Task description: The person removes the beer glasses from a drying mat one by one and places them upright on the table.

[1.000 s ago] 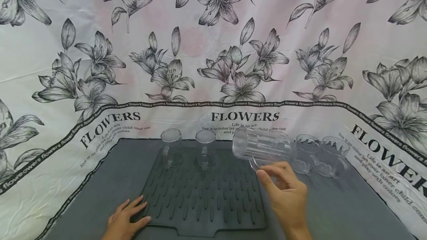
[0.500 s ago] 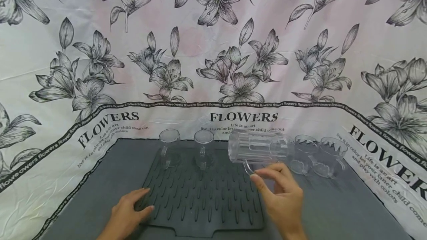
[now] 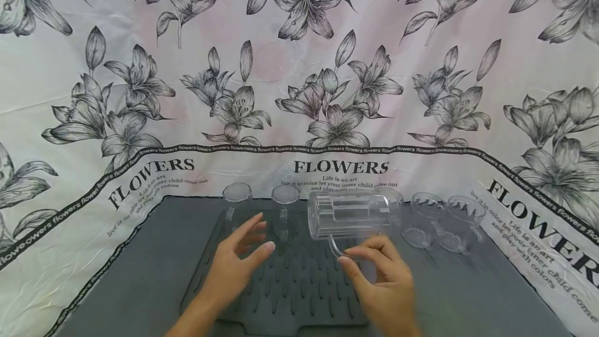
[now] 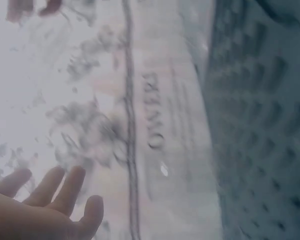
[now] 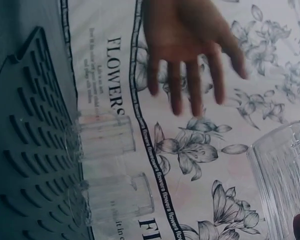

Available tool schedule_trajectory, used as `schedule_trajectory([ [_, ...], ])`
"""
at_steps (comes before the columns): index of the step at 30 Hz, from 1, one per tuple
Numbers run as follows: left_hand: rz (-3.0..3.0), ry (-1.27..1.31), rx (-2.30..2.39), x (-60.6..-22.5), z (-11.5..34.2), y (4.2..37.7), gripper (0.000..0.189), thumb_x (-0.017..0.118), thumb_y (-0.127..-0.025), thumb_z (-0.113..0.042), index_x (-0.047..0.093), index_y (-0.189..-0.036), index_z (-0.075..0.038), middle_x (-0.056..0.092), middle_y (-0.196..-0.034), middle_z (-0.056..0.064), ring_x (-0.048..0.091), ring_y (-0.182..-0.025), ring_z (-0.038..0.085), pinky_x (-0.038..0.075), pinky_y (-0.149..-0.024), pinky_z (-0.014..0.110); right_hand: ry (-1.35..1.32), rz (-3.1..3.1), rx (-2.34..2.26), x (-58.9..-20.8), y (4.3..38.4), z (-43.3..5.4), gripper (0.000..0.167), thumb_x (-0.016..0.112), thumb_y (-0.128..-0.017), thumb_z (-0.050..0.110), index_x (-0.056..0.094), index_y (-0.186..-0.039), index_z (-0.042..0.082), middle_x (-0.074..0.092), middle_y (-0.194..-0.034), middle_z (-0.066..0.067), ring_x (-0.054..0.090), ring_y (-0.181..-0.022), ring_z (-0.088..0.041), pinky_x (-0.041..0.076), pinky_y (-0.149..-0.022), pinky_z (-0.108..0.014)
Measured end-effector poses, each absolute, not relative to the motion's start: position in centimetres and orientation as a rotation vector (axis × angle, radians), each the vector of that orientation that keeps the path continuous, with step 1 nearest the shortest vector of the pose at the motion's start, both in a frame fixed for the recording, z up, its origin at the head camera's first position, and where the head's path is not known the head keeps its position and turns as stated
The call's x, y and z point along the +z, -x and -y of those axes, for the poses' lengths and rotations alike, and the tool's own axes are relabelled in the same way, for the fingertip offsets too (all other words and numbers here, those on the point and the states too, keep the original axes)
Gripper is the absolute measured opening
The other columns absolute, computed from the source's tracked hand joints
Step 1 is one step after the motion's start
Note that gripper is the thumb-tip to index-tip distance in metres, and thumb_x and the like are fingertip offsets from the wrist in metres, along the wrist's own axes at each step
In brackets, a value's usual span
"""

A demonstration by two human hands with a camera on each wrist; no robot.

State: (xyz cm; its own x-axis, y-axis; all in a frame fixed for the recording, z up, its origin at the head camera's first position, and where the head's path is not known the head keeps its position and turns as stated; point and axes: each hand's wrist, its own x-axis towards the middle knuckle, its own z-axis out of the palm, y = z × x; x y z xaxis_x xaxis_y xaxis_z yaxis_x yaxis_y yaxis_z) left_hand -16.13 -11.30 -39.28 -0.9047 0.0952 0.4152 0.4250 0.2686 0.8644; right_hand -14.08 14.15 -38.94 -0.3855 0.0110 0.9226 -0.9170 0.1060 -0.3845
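My right hand [image 3: 383, 280] pinches the handle of a clear glass mug [image 3: 348, 216]. The mug lies on its side in the air, above the right part of a dark ridged drying mat [image 3: 281, 316]. My left hand [image 3: 234, 261] is raised over the mat's left part, fingers extended and holding nothing. It partly covers one of two clear mugs standing at the mat's back, the left mug [image 3: 237, 194]; the right mug [image 3: 285, 204] stands beside it. In the right wrist view, the held mug [image 5: 282, 175] shows at the right edge and the left hand [image 5: 187, 50] at the top.
Right of the mat, a clear mug [image 3: 423, 225] and another clear mug [image 3: 460, 228] stand on the grey table [image 3: 468, 295]. Another clear shape shows partly behind the held mug. A flower-printed cloth [image 3: 262, 118] hangs behind and at both sides.
My left hand has left the mat's left edge and risen inward to the right. My right hand has moved the held mug left and slightly down, bringing it level.
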Motion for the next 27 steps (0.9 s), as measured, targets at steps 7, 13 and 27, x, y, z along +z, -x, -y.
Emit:
schedule_trajectory([
  [7, 2.153, 0.607, -1.939, -37.0, 8.2, 16.4, 0.063, 0.065, -0.094, -0.021, 0.038, -0.15, -0.018, 0.049, -0.138, 0.011, 0.055, -0.117, 0.031, 0.047, -0.093, 0.049, -0.941, 1.587, 1.296, -39.2, 14.0, -13.6, 0.013, 0.074, -0.087, 0.009, 0.07, -0.092, -0.003, 0.05, -0.085, -0.012, 0.048, -0.08, -0.018, 0.047, -0.071, -0.021],
  [13, 2.075, 0.684, -2.131, -36.4, 7.1, 16.4, 0.066, 0.068, -0.092, -0.02, 0.037, -0.15, -0.016, 0.044, -0.139, 0.016, 0.051, -0.117, 0.035, 0.045, -0.095, 0.047, -0.954, 1.601, 1.205, -39.3, 14.0, -13.2, 0.019, 0.072, -0.09, 0.02, 0.071, -0.09, 0.001, 0.05, -0.086, -0.01, 0.048, -0.078, -0.016, 0.045, -0.069, -0.022],
  [27, 1.925, 0.465, -2.28, -36.7, 7.2, 16.1, 0.048, 0.071, -0.085, -0.005, 0.054, -0.13, -0.004, 0.053, -0.116, 0.021, 0.061, -0.104, 0.033, 0.051, -0.087, 0.038, -1.044, 1.528, 1.199, -38.4, 13.9, -13.1, 0.02, 0.071, -0.091, 0.017, 0.068, -0.096, -0.002, 0.047, -0.111, -0.028, 0.052, -0.094, -0.025, 0.046, -0.086, -0.025],
])
